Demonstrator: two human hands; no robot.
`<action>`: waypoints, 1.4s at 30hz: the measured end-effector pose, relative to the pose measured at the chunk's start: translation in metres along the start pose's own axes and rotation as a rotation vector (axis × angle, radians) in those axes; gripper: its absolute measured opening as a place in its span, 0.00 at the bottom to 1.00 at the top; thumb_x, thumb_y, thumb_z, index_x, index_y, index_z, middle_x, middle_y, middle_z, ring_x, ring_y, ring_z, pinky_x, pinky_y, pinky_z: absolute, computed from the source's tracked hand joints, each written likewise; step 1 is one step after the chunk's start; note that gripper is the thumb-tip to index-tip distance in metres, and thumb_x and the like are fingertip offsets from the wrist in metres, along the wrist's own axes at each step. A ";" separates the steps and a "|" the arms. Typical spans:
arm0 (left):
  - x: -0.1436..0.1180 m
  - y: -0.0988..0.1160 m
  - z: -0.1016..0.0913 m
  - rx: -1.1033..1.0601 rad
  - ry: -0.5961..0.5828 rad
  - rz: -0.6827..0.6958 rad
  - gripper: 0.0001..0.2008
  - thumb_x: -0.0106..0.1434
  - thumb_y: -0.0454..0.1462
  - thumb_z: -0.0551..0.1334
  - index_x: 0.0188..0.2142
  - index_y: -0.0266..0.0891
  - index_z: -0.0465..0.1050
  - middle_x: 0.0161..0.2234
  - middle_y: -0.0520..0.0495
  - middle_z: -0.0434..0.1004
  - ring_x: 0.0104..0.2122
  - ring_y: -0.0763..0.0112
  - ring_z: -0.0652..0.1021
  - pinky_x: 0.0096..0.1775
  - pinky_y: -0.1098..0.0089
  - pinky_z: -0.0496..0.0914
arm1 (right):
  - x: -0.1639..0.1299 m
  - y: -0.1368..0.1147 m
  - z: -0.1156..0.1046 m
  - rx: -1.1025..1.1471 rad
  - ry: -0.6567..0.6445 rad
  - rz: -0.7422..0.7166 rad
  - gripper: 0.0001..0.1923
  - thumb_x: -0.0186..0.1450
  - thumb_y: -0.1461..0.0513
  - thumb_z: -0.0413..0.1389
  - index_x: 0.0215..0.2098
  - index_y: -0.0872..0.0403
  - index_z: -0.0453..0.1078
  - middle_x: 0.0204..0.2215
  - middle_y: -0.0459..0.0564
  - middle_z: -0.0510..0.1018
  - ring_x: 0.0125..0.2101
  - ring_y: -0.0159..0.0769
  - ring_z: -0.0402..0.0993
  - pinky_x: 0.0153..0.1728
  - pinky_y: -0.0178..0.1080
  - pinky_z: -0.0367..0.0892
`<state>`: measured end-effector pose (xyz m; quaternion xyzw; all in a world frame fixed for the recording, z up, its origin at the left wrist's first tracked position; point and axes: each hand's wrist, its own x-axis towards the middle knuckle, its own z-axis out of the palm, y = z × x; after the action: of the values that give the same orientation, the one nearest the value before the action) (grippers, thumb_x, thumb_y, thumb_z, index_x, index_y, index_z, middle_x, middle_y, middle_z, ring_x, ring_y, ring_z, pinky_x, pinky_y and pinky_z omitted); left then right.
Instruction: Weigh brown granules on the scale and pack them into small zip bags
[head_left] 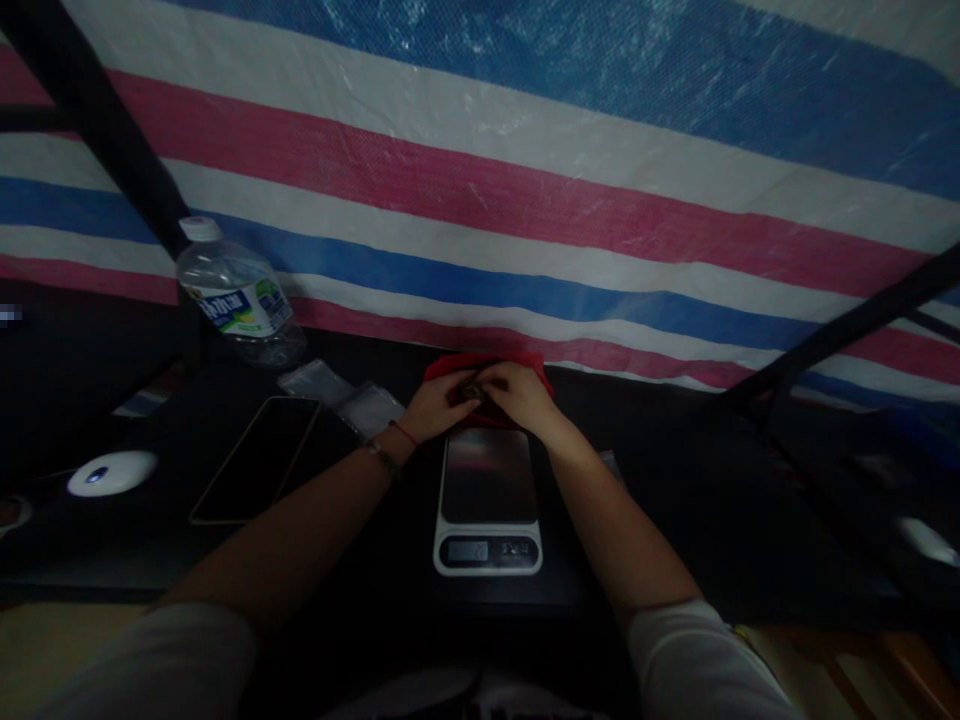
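Note:
My left hand (433,405) and my right hand (519,393) meet over a red container (489,364) at the far side of a dark table (675,500). Both pinch a small dark object (470,391) between their fingertips; what it is cannot be made out. Just in front of the hands lies a small digital scale (487,500) with a steel platform and a lit display (469,550). My left wrist wears a red string and a bracelet.
A tilted plastic water bottle (236,297) stands at the back left. A phone (259,457) lies face up left of the scale, with clear plastic bags (345,395) behind it and a white mouse (112,472) farther left. A striped tarp (525,180) backs the table.

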<state>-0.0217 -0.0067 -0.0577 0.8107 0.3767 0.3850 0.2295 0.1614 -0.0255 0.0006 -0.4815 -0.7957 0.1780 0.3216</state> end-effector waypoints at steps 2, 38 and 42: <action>0.000 0.001 0.000 -0.015 -0.021 0.002 0.25 0.58 0.45 0.63 0.54 0.39 0.69 0.49 0.44 0.76 0.48 0.62 0.77 0.53 0.62 0.69 | 0.000 0.001 0.001 0.008 0.010 0.022 0.13 0.59 0.71 0.54 0.38 0.55 0.76 0.37 0.50 0.79 0.38 0.35 0.75 0.43 0.37 0.67; -0.002 0.008 0.000 -0.073 -0.058 0.024 0.29 0.54 0.41 0.66 0.55 0.39 0.65 0.53 0.42 0.73 0.51 0.60 0.75 0.55 0.59 0.68 | 0.001 -0.003 -0.008 -0.057 0.069 0.025 0.06 0.62 0.67 0.55 0.32 0.56 0.74 0.32 0.49 0.77 0.35 0.34 0.71 0.41 0.37 0.64; -0.003 0.007 0.000 -0.087 -0.048 0.023 0.29 0.54 0.41 0.66 0.55 0.39 0.65 0.54 0.41 0.73 0.52 0.60 0.75 0.55 0.58 0.68 | 0.000 0.003 -0.003 -0.116 0.020 0.016 0.07 0.61 0.68 0.55 0.32 0.55 0.75 0.32 0.49 0.77 0.36 0.34 0.71 0.41 0.36 0.64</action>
<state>-0.0197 -0.0133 -0.0540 0.8134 0.3444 0.3839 0.2691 0.1650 -0.0241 0.0012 -0.5074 -0.7975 0.1295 0.2996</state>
